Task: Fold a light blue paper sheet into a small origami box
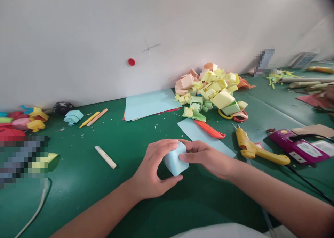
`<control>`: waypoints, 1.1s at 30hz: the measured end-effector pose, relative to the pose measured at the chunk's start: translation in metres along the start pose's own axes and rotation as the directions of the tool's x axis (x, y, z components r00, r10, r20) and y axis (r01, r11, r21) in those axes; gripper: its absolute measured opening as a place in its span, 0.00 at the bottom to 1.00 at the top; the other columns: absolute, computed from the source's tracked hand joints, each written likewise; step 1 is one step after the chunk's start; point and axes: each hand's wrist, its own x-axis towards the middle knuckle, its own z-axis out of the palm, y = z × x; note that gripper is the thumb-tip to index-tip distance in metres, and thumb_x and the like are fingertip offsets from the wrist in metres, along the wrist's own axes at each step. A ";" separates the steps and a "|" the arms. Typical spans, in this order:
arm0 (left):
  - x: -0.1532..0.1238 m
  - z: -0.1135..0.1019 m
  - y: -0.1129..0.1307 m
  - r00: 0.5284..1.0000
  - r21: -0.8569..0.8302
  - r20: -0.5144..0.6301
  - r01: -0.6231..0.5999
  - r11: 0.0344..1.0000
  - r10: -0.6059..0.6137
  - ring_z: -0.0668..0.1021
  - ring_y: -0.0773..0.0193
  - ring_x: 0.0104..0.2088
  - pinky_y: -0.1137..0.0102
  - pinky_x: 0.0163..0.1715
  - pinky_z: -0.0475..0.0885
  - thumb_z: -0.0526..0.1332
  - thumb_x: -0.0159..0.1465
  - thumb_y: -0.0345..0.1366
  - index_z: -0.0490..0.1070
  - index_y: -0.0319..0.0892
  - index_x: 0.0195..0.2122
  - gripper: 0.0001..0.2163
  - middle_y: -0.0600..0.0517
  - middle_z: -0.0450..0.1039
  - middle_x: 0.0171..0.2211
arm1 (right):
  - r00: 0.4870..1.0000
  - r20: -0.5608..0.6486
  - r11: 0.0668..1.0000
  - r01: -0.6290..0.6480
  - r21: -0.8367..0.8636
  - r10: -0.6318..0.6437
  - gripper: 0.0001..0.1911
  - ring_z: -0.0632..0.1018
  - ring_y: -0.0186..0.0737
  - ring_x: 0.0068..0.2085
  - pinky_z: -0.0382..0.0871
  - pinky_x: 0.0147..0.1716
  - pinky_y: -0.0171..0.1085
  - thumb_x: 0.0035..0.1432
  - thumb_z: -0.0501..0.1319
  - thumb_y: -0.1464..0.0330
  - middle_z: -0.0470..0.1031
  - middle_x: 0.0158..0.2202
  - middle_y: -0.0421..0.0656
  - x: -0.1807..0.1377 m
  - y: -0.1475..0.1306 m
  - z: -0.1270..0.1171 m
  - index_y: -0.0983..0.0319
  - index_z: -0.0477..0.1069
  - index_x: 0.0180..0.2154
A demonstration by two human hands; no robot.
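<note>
A light blue folded paper cube point(175, 160) sits between both my hands just above the green table point(109, 196). My left hand point(153, 170) curls round its left side, thumb under it and fingers over the top. My right hand point(206, 158) grips its right side, thumb pressed on the front face. Both hands are closed on the cube.
A pile of folded yellow, green and orange paper pieces point(211, 88) lies behind, with light blue sheets point(148, 104), an orange comb-like tool point(210, 129), a yellow glue gun point(257, 151), a purple power strip point(297, 147), scissors point(236, 115), a white stick point(105, 157) and pencils point(94, 118).
</note>
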 end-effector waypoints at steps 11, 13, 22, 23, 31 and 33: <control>0.000 0.003 -0.001 0.998 0.016 0.005 -0.069 0.998 0.069 0.72 0.49 0.62 0.54 0.60 0.65 0.67 0.64 0.30 0.61 0.43 0.63 0.28 0.39 0.71 0.60 | 0.993 0.087 0.987 0.088 -0.137 -0.077 0.11 0.71 0.47 0.57 0.66 0.56 0.45 0.64 0.65 0.60 0.71 0.56 0.46 0.000 0.000 -0.001 0.61 0.79 0.34; 0.000 0.003 -0.001 0.996 0.032 -0.011 -0.092 0.995 0.092 0.74 0.50 0.60 0.54 0.60 0.65 0.68 0.63 0.29 0.63 0.43 0.61 0.26 0.40 0.73 0.58 | 0.990 0.104 0.977 0.111 -0.183 -0.093 0.12 0.66 0.51 0.65 0.63 0.60 0.48 0.65 0.64 0.61 0.70 0.60 0.46 -0.001 0.000 -0.001 0.60 0.79 0.34; -0.003 0.003 -0.006 0.987 0.121 -0.028 -0.156 0.980 0.161 0.76 0.50 0.60 0.53 0.60 0.67 0.66 0.64 0.29 0.62 0.43 0.63 0.27 0.40 0.74 0.59 | 0.997 -0.014 0.916 0.063 -0.396 -0.075 0.09 0.47 0.49 0.74 0.48 0.69 0.55 0.63 0.66 0.59 0.65 0.67 0.44 -0.007 0.000 -0.002 0.56 0.79 0.36; -0.003 0.002 -0.007 0.983 0.161 -0.026 -0.176 0.971 0.183 0.75 0.50 0.60 0.52 0.60 0.67 0.66 0.64 0.29 0.61 0.43 0.64 0.28 0.39 0.74 0.59 | 0.997 -0.006 0.919 0.065 -0.388 -0.073 0.09 0.48 0.49 0.74 0.47 0.69 0.55 0.63 0.66 0.58 0.65 0.67 0.44 -0.007 0.000 -0.003 0.56 0.80 0.36; -0.002 -0.008 -0.020 0.971 0.329 -0.010 -0.222 0.918 0.238 0.76 0.48 0.60 0.52 0.59 0.70 0.68 0.66 0.35 0.62 0.43 0.64 0.27 0.39 0.76 0.57 | 1.000 0.019 0.937 0.025 -0.347 -0.020 0.12 0.47 0.53 0.73 0.42 0.69 0.57 0.64 0.65 0.55 0.60 0.70 0.41 -0.006 0.002 -0.009 0.55 0.80 0.41; -0.002 -0.009 -0.021 0.967 0.359 0.003 -0.238 0.903 0.254 0.76 0.49 0.60 0.53 0.59 0.70 0.68 0.67 0.36 0.62 0.44 0.64 0.27 0.40 0.76 0.57 | 0.999 0.040 0.935 0.036 -0.353 -0.023 0.12 0.49 0.54 0.73 0.43 0.69 0.56 0.64 0.65 0.56 0.57 0.72 0.40 -0.005 0.003 -0.011 0.56 0.81 0.41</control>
